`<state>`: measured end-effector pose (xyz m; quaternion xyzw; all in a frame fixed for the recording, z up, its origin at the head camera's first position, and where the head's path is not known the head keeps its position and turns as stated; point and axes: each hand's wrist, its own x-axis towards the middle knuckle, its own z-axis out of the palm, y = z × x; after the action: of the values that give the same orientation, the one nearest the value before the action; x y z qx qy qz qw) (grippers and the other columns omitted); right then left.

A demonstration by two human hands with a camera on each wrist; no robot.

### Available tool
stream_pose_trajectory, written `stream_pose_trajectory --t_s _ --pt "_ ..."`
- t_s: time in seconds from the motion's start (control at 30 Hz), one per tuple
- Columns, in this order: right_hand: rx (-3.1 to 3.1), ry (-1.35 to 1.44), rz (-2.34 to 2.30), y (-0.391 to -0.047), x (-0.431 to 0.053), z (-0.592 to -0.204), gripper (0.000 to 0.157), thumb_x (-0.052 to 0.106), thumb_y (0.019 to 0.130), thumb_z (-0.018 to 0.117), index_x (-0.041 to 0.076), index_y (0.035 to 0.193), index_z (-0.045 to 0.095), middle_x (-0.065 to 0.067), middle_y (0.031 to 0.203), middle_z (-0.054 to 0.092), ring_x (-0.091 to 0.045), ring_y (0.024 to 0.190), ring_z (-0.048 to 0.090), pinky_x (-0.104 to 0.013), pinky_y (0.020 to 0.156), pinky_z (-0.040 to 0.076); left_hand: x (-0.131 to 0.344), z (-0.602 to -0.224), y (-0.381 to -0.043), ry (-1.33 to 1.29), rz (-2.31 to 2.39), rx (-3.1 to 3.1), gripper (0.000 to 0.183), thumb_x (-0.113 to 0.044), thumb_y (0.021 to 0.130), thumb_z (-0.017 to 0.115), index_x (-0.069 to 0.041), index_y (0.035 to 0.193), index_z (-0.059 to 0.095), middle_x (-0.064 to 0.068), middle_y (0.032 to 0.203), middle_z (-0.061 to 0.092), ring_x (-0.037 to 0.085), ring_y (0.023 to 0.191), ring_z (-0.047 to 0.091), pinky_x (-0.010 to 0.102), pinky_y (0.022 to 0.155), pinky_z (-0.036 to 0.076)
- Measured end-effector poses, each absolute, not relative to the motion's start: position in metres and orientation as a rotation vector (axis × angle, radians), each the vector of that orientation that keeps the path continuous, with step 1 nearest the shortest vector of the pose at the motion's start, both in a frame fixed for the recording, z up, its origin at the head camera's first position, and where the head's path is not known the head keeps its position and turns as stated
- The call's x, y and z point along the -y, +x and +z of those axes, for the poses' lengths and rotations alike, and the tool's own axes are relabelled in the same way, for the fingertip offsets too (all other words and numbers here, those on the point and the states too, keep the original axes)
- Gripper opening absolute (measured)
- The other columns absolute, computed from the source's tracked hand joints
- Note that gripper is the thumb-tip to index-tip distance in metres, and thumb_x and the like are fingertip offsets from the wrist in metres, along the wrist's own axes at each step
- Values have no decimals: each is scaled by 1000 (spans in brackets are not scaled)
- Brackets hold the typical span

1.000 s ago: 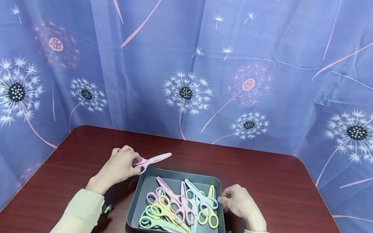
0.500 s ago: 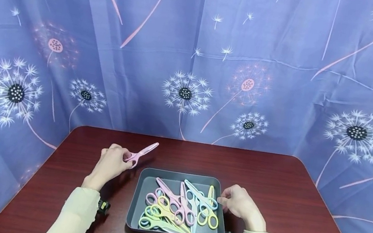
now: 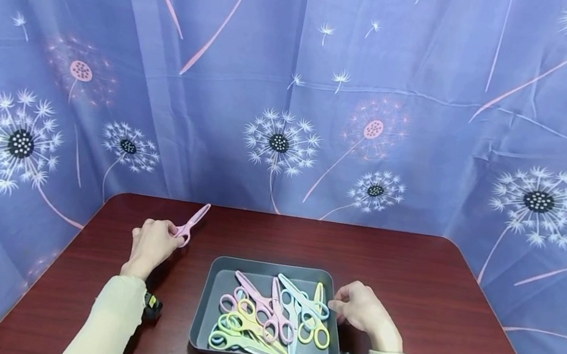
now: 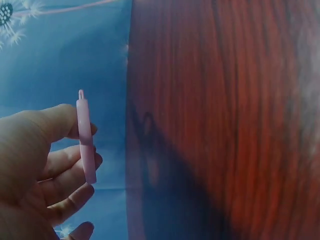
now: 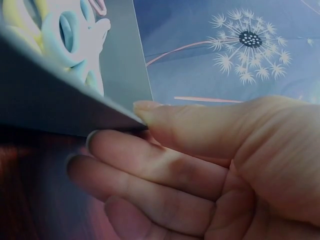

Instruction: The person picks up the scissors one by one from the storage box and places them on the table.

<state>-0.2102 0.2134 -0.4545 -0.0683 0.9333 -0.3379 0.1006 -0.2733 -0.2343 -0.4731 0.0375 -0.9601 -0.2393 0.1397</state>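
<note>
Between its thumb and fingers my left hand (image 3: 152, 246) pinches a pair of pink scissors (image 3: 191, 225) by the handle, over the table's back left. The blades point up and to the right, away from the hand. In the left wrist view the scissors (image 4: 86, 145) show edge-on. A dark grey tray (image 3: 214, 290) at front centre holds several scissors in pink, blue, yellow and green, piled together. My right hand (image 3: 364, 314) grips the tray's right wall; in the right wrist view the thumb lies on the rim (image 5: 142, 117), with the other fingers outside and below it.
The dark red-brown wooden table (image 3: 443, 295) spreads around the tray. A blue curtain (image 3: 204, 115) printed with dandelions hangs behind the table and along both sides. Each wrist wears a dark strap with a small camera.
My left hand has moved left and farther back with the pink scissors, away from the tray. My right hand has stayed at the tray's right side.
</note>
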Motion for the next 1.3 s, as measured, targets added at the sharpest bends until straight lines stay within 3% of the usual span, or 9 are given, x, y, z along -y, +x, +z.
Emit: stream_pose_trajectory --t_s 0.27,0.9,1.3 --pt "-2753 -227 -1013 -210 -215 -456 18 8 86 71 8 69 66 -1 57 61 -16 54 62 -31 55 45 247 -473 -283 231 -710 2792 24 -23 75 73 -2 86 73 17 83 69 41 88 61 54 76 40" --pt "-2744 -215 -1023 -212 -215 -457 20 8 86 71 9 68 65 -4 58 63 -19 56 64 -30 55 46 261 -477 -294 374 -674 2830 25 -25 77 71 -9 60 60 13 67 61 45 83 59 54 75 35" --pt "-2753 -234 -1039 -211 -215 -457 20 7 86 71 8 67 65 -3 56 62 -18 54 64 -31 55 47 264 -482 -297 373 -646 2864 24 -27 76 73 -8 64 63 16 71 63 46 86 58 55 75 33"
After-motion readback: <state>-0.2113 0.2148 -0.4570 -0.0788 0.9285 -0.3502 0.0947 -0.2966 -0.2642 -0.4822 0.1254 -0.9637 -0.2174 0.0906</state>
